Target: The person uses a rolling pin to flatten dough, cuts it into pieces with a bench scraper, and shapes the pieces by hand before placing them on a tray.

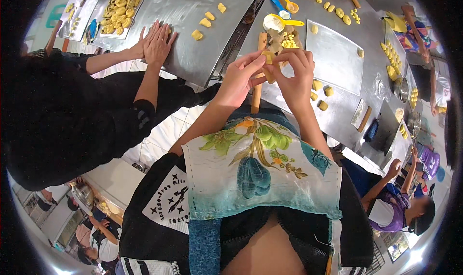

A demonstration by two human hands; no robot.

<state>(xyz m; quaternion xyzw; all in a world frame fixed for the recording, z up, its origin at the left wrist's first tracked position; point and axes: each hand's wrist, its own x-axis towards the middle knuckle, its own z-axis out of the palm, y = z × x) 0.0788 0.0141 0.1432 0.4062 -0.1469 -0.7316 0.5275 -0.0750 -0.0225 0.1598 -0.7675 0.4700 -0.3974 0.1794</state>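
Observation:
Between my two hands is a small piece of yellow dough [268,58], held above the steel table by the fingertips. My left hand [237,80] pinches one side of it, fingers curled. My right hand [295,72] pinches the other side with thumb and fingers. Part of the dough is hidden by the fingers. Under the hands lies a wooden rolling pin [257,94], partly covered by them. Just beyond is brown paper with small yellow cubes [290,41]. Several dough lumps [322,105] rest on the table right of my right hand.
Farther off are a yellow scoop of white powder [273,23], a blue scoop [279,6] and an orange scoop [292,7]. A pale sheet [335,58] lies to the right. At left, a co-worker's hands [156,42] press the neighbouring table [193,58], beyond a gap.

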